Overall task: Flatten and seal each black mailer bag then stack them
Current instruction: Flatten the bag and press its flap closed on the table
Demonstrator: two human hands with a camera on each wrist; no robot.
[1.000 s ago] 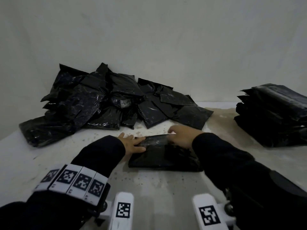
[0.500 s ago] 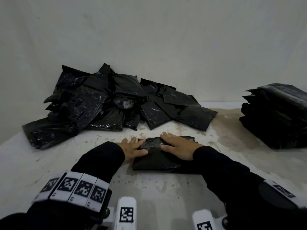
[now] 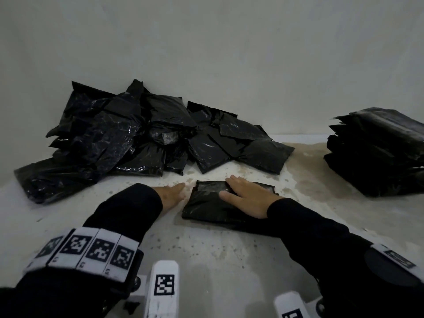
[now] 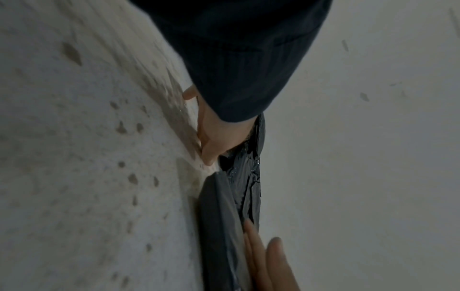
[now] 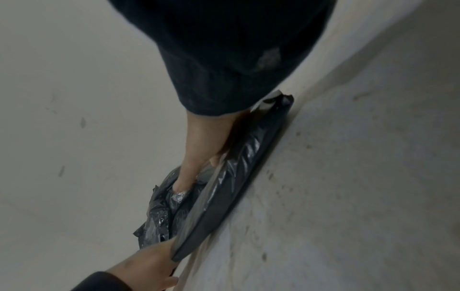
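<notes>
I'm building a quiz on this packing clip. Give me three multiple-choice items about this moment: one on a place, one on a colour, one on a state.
1. Where does the neat stack of bags stand?
A. At the table's right side
B. At the table's left side
C. Under the person's forearms

2. What colour is the mailer bag under the hand?
A. White
B. Black
C. Brown

3. How does the right hand lie?
A. Curled into a fist above the bag
B. Pinching a bag corner in the air
C. Flat on the bag, fingers straight

Answers:
1 A, the stack stands far right, the loose pile at the left back.
2 B, its glossy film is black on the pale table.
3 C, the palm presses down, while the left hand lies flat beside the bag's left edge.
</notes>
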